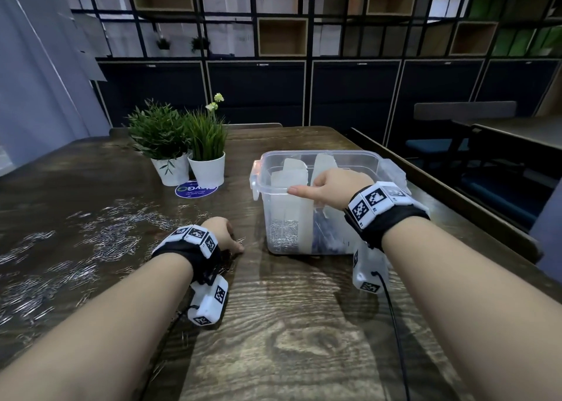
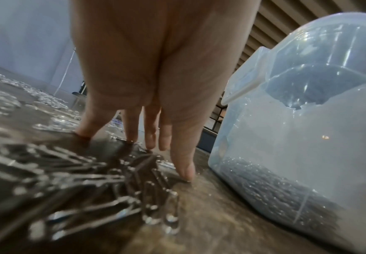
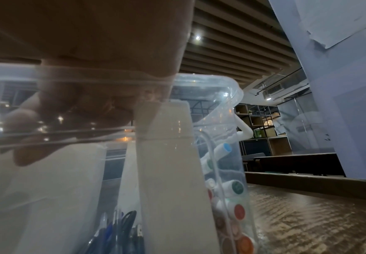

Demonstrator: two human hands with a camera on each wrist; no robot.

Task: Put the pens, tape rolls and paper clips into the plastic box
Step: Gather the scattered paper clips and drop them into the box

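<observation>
A clear plastic box (image 1: 319, 154) stands on the wooden table, split by white dividers (image 1: 292, 172). Its left compartment holds paper clips (image 1: 282, 233), and pens (image 3: 116, 232) and coloured-capped markers (image 3: 238, 211) stand in others. My right hand (image 1: 307, 186) grips the box's near rim, thumb along the outside, fingers curled inside (image 3: 69, 111). Left of the box (image 2: 297, 137), my left hand (image 1: 234, 242) rests fingertips-down on the table. Its straight fingers (image 2: 132, 130) and thumb touch loose paper clips (image 2: 103, 197). Many more clips (image 1: 112, 239) lie scattered to the left.
Two potted plants (image 1: 170, 139) (image 1: 208, 148) in white pots stand behind the clips, by a round blue sticker (image 1: 196, 189). The table's right edge (image 1: 441, 194) runs close to the box. Dark shelving (image 1: 304, 36) fills the back wall. Bare wood (image 1: 289, 324) lies near me.
</observation>
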